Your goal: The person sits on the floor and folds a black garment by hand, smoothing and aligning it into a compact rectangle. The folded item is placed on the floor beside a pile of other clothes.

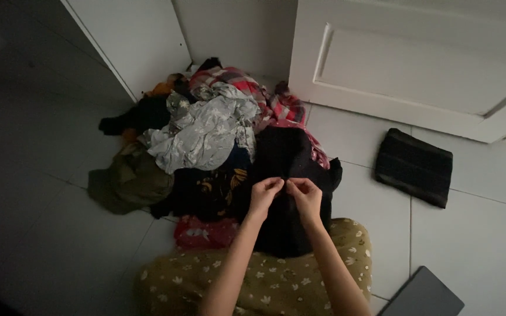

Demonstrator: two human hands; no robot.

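Both hands' fingers [276,186] pinching black garment [288,158] atop clothes pile [206,134].

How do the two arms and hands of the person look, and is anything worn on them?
Both forearms are bare: no sleeves show up to the bottom edge of the picture. The left hand and the right hand wear no gloves, and I see no watch or bracelet on the wrists. The dim light hides small details such as rings.

Floor of large pale square tiles [487,246], crossed by thin grout lines and dimly lit, is shown right of the fingers. A white panelled door [417,64] is seen beyond and right of the fingers. A plain white cabinet panel [130,35] is set beyond and left, with a shadowed wall recess [235,29] between them.
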